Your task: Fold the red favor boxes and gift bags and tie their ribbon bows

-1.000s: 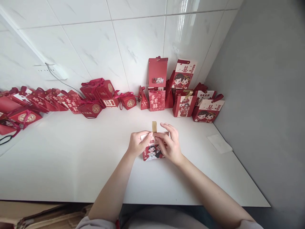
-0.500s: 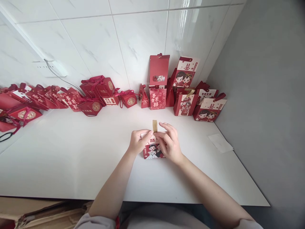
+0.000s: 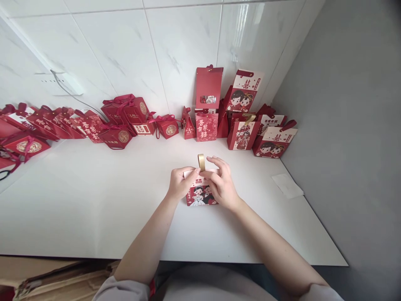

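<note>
Right hand (image 3: 226, 186) shifted slightly, baring more of one box (image 3: 198, 196); it and left hand (image 3: 181, 184) pinch top by one gold loop (image 3: 201, 163).

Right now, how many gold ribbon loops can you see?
2. The first loop stands at the top of the box between the left hand and right hand. The second loop tops a back-row box on the right. Others may be hidden behind boxes.
</note>
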Available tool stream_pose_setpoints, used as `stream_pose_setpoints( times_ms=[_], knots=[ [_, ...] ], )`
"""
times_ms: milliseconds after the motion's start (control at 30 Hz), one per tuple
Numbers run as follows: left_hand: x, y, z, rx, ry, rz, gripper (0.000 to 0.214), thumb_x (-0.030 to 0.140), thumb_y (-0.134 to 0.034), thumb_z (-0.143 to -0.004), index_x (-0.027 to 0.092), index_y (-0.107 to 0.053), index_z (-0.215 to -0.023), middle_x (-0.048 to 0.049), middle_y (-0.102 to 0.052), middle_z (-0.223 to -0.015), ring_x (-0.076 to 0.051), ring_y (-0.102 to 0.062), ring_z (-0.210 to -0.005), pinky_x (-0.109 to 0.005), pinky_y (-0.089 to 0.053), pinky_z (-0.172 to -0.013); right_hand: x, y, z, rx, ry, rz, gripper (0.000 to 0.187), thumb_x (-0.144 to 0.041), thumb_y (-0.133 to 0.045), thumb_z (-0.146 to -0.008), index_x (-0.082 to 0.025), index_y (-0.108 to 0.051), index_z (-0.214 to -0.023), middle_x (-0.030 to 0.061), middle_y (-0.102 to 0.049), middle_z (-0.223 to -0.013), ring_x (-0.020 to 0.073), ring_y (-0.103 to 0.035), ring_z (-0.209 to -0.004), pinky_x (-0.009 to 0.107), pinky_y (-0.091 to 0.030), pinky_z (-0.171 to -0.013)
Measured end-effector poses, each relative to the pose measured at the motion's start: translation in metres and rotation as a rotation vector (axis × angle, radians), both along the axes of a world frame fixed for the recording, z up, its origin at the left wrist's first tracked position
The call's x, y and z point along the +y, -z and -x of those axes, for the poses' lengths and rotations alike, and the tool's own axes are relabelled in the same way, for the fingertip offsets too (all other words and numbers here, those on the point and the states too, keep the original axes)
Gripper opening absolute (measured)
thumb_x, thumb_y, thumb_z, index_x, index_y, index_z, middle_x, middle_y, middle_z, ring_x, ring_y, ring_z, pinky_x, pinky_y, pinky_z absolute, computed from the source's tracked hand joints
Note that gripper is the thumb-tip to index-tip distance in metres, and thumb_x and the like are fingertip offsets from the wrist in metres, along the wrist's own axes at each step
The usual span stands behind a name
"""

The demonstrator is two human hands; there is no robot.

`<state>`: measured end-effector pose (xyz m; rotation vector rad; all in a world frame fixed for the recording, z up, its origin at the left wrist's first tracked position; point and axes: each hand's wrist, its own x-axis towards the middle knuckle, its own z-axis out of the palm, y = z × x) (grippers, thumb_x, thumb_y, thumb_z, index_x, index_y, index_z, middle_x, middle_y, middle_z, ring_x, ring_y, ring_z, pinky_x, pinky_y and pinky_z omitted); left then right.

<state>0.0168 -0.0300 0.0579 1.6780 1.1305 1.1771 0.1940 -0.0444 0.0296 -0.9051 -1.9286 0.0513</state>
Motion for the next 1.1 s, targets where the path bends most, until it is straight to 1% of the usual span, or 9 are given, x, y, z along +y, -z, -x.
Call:
stream_pose_setpoints(
  times_ms=[167, 300, 533, 733, 833, 900, 1000, 1033, 1100],
  knots=[
    [0.0, 0.0, -0.003, -0.027, -0.029, -0.007, 0.052, 0.047, -0.063, -0.089, 0.016, -0.044, -0.052, 0.0021, -0.031, -0.054, -0.009, -0.031, -0.053, -0.024, -0.025, -0.049, 0.001, 0.002, -0.004, -0.026, 0.012, -0.005, 0.043, -0.005, -0.044, -0.091, -0.031, -0.063, -0.119, 0.0069, -0.041, -0.149, 0.0311, -0.038, -0.141, 0.057, -0.042, -0.109],
    [0.003, 0.005, -0.006, -0.146, -0.044, 0.098, 0.043, 0.051, -0.067, -0.085, 0.014, -0.061, -0.062, 0.0001, -0.049, -0.056, -0.011, -0.045, -0.055, -0.023, -0.035, -0.052, 0.001, 0.006, -0.005, 0.054, 0.042, 0.016, 0.036, -0.013, -0.048, -0.095, -0.03, -0.061, -0.124, 0.0101, -0.044, -0.146, 0.0306, -0.044, -0.137, 0.053, -0.046, -0.106],
    [0.006, 0.012, -0.007, -0.271, -0.04, 0.189, 0.035, 0.048, -0.075, -0.079, 0.013, -0.072, -0.076, -0.0051, -0.07, -0.074, -0.018, -0.064, -0.068, -0.025, -0.05, -0.062, 0.001, 0.011, -0.004, 0.144, 0.083, 0.021, 0.031, -0.016, -0.051, -0.097, -0.029, -0.064, -0.121, 0.0107, -0.051, -0.137, 0.0288, -0.052, -0.128, 0.049, -0.05, -0.101],
    [0.005, 0.015, -0.006, -0.266, -0.081, 0.172, 0.037, 0.046, -0.076, -0.079, 0.012, -0.067, -0.066, -0.0039, -0.067, -0.066, -0.017, -0.063, -0.063, -0.025, -0.048, -0.058, 0.005, 0.02, -0.009, 0.09, 0.079, -0.067, 0.035, -0.014, -0.052, -0.094, -0.032, -0.065, -0.121, 0.0094, -0.054, -0.132, 0.0281, -0.056, -0.121, 0.049, -0.051, -0.098],
    [0.006, 0.018, -0.007, -0.292, -0.128, 0.193, 0.038, 0.047, -0.079, -0.076, 0.012, -0.068, -0.067, -0.0051, -0.069, -0.068, -0.02, -0.065, -0.065, -0.026, -0.05, -0.058, 0.005, 0.021, -0.009, 0.081, 0.063, -0.048, 0.038, -0.016, -0.053, -0.094, -0.035, -0.063, -0.126, 0.008, -0.053, -0.136, 0.0286, -0.054, -0.125, 0.049, -0.049, -0.102],
    [0.008, 0.02, -0.007, -0.331, -0.159, 0.207, 0.038, 0.049, -0.079, -0.075, 0.012, -0.069, -0.072, -0.0063, -0.071, -0.072, -0.022, -0.068, -0.069, -0.028, -0.053, -0.061, 0.004, 0.022, -0.004, 0.2, 0.037, 0.073, 0.045, -0.022, -0.054, -0.095, -0.034, -0.052, -0.139, 0.0089, -0.046, -0.147, 0.028, -0.052, -0.129, 0.048, -0.048, -0.105],
    [0.014, 0.025, -0.007, -0.451, -0.238, 0.223, 0.045, 0.059, -0.068, -0.082, 0.014, -0.069, -0.085, -0.0064, -0.072, -0.078, -0.023, -0.07, -0.073, -0.03, -0.055, -0.064, 0.006, 0.028, 0.005, 0.494, -0.069, 0.492, 0.063, -0.039, -0.053, -0.098, -0.029, -0.026, -0.155, 0.0122, -0.04, -0.155, 0.0259, -0.057, -0.125, 0.043, -0.051, -0.102],
    [0.017, 0.027, -0.007, -0.478, -0.261, 0.228, 0.048, 0.063, -0.062, -0.085, 0.015, -0.067, -0.09, -0.0061, -0.073, -0.081, -0.023, -0.07, -0.074, -0.03, -0.055, -0.064, 0.008, 0.031, 0.007, 0.572, -0.111, 0.654, 0.064, -0.045, -0.052, -0.098, -0.027, -0.027, -0.154, 0.0121, -0.046, -0.151, 0.0255, -0.06, -0.122, 0.042, -0.052, -0.101],
    [0.022, 0.033, -0.006, -0.48, -0.292, 0.233, 0.053, 0.068, -0.053, -0.089, 0.017, -0.066, -0.096, -0.006, -0.073, -0.086, -0.023, -0.07, -0.076, -0.031, -0.055, -0.066, 0.013, 0.038, 0.009, 0.681, -0.17, 0.902, 0.057, -0.055, -0.051, -0.096, -0.024, -0.043, -0.144, 0.0091, -0.06, -0.138, 0.0259, -0.063, -0.116, 0.042, -0.052, -0.1]
  ],
)
